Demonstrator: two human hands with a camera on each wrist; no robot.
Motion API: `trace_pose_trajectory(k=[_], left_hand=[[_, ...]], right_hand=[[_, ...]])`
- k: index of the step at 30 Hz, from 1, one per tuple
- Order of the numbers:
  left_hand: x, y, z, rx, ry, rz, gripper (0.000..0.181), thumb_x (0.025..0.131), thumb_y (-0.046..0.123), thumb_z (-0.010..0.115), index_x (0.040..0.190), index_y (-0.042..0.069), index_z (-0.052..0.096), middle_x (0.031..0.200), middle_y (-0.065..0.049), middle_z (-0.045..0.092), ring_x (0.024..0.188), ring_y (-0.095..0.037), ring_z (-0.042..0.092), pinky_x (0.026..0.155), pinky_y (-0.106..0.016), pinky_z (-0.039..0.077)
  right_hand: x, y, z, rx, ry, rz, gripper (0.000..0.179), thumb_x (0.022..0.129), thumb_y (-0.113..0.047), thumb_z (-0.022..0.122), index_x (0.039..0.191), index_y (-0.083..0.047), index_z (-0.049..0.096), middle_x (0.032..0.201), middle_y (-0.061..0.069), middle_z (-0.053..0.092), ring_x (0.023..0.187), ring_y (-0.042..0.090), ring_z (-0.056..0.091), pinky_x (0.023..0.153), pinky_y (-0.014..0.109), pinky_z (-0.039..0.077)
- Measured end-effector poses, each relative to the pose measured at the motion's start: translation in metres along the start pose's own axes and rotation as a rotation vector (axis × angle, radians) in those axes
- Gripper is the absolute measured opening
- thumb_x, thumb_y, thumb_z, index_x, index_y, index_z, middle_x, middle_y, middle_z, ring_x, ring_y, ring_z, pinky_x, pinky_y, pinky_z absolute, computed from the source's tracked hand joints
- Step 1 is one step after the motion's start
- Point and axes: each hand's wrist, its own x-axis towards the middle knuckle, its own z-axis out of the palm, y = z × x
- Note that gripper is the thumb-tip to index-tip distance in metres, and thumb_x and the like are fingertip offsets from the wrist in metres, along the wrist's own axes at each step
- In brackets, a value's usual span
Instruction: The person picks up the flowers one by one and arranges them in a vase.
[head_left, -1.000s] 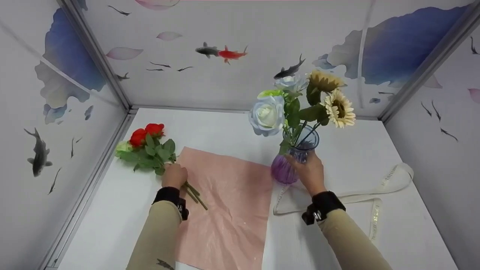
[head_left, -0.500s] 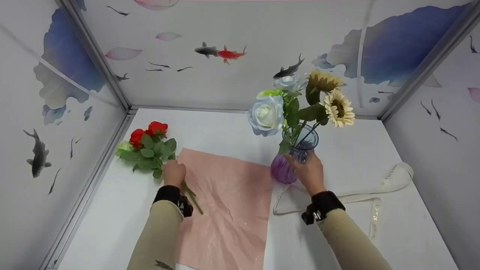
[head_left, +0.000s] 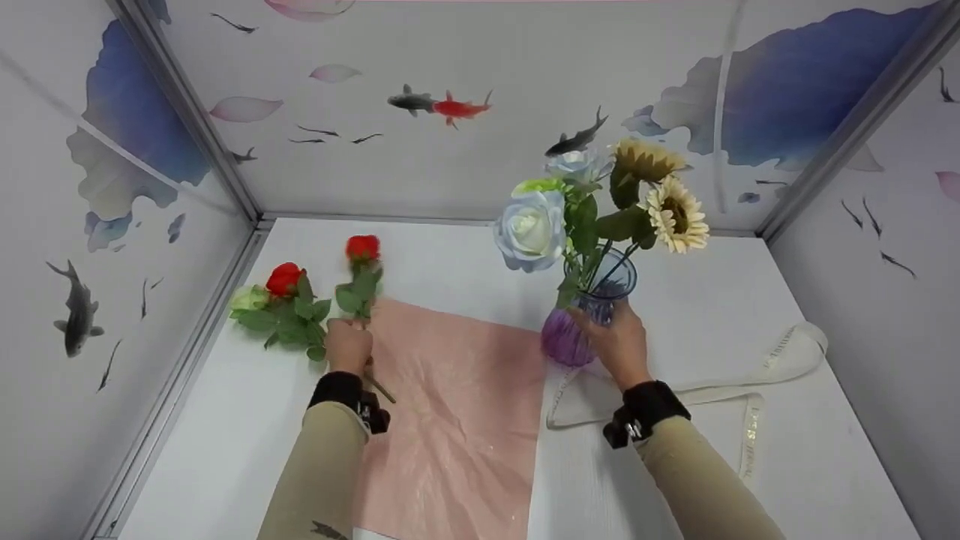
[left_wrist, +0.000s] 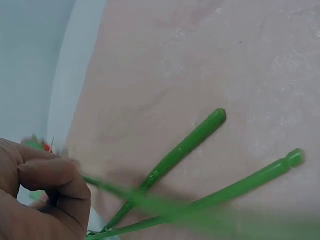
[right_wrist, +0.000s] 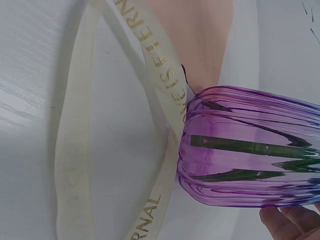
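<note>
My left hand [head_left: 349,345] pinches the stem of a red rose [head_left: 363,247], which stands apart from the other flowers on the left. In the left wrist view its stem [left_wrist: 127,195] runs blurred from my curled fingers, across two thicker green stems [left_wrist: 185,146] over the pink paper. Beside that hand lie a second red rose [head_left: 285,279] and a pale green rose [head_left: 249,298]. My right hand [head_left: 624,341] grips a ribbed glass vase [head_left: 566,343], purple below and blue at the rim. Pale blue roses [head_left: 531,231] and cream sunflowers [head_left: 676,216] stand in it.
A creased sheet of pink wrapping paper [head_left: 450,420] covers the middle of the white table [head_left: 442,259]. Cream ribbon [head_left: 795,352] with gold lettering loops loosely on the right, passing by the vase base. Printed walls [head_left: 525,45] enclose the back and both sides.
The held red rose has separated from the bunch, its bloom swinging right and away from the other red rose. My right hand and the vase stay in place.
</note>
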Motion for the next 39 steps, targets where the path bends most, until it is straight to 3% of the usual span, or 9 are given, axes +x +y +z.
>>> trace_pose_trajectory(k=[4, 10, 15, 17, 23, 30, 39], left_hand=[[-0.003, 0.003, 0.002, -0.146, -0.06, -0.034, 0.051, 0.102, 0.01, 0.052, 0.149, -0.005, 0.041, 0.112, -0.028, 0.055, 0.046, -0.011, 0.056, 0.052, -0.029, 0.058], [-0.009, 0.008, 0.007, -0.147, -0.112, -0.016, 0.037, 0.101, 0.004, 0.05, 0.136, -0.004, 0.057, 0.078, -0.013, 0.055, 0.045, -0.01, 0.05, 0.051, -0.028, 0.058], [-0.011, 0.012, 0.01, -0.193, -0.148, 0.021, 0.032, 0.103, 0.008, 0.054, 0.131, -0.006, 0.056, 0.057, -0.003, 0.047, 0.044, -0.011, 0.048, 0.052, -0.03, 0.058], [-0.012, 0.015, 0.011, -0.212, -0.155, 0.047, 0.032, 0.104, 0.012, 0.056, 0.131, -0.006, 0.057, 0.059, -0.005, 0.048, 0.045, -0.012, 0.05, 0.054, -0.031, 0.059], [-0.022, 0.028, 0.016, -0.261, -0.162, 0.145, 0.029, 0.106, 0.02, 0.057, 0.128, 0.001, 0.06, 0.087, -0.011, 0.056, 0.051, -0.016, 0.059, 0.065, -0.037, 0.062], [-0.036, 0.048, 0.027, -0.444, -0.204, 0.284, 0.024, 0.104, 0.014, 0.06, 0.126, 0.005, 0.06, 0.086, -0.012, 0.051, 0.055, -0.018, 0.063, 0.071, -0.042, 0.063], [-0.059, 0.07, 0.034, -0.529, -0.236, 0.443, 0.022, 0.102, 0.011, 0.063, 0.123, 0.006, 0.06, 0.102, -0.016, 0.055, 0.066, -0.023, 0.07, 0.077, -0.042, 0.062]], right_hand=[[0.0, 0.0, 0.0, -0.003, 0.02, -0.024, 0.088, 0.088, -0.056, 0.075, 0.146, 0.002, 0.045, 0.139, 0.031, 0.057, 0.13, 0.047, 0.054, 0.11, 0.056, 0.041], [0.0, 0.0, 0.0, -0.003, 0.001, 0.002, 0.092, 0.087, -0.061, 0.074, 0.146, 0.002, 0.044, 0.14, 0.031, 0.056, 0.131, 0.047, 0.053, 0.111, 0.055, 0.041], [0.001, 0.0, 0.0, -0.011, -0.009, 0.011, 0.093, 0.086, -0.064, 0.072, 0.146, 0.002, 0.044, 0.141, 0.031, 0.055, 0.132, 0.048, 0.053, 0.112, 0.055, 0.04], [0.001, 0.0, 0.0, -0.012, -0.008, 0.011, 0.093, 0.086, -0.064, 0.073, 0.146, 0.002, 0.044, 0.141, 0.032, 0.055, 0.131, 0.048, 0.053, 0.112, 0.056, 0.04], [0.0, 0.0, 0.0, -0.008, -0.002, 0.002, 0.092, 0.086, -0.063, 0.073, 0.145, 0.002, 0.045, 0.14, 0.032, 0.056, 0.13, 0.048, 0.053, 0.111, 0.056, 0.041], [0.0, -0.001, 0.0, -0.007, 0.007, -0.003, 0.088, 0.088, -0.059, 0.074, 0.145, 0.001, 0.045, 0.14, 0.031, 0.057, 0.131, 0.047, 0.053, 0.111, 0.056, 0.041], [0.0, -0.002, 0.0, -0.015, 0.008, 0.008, 0.087, 0.088, -0.058, 0.074, 0.145, 0.002, 0.046, 0.139, 0.031, 0.057, 0.13, 0.048, 0.054, 0.111, 0.056, 0.041]])
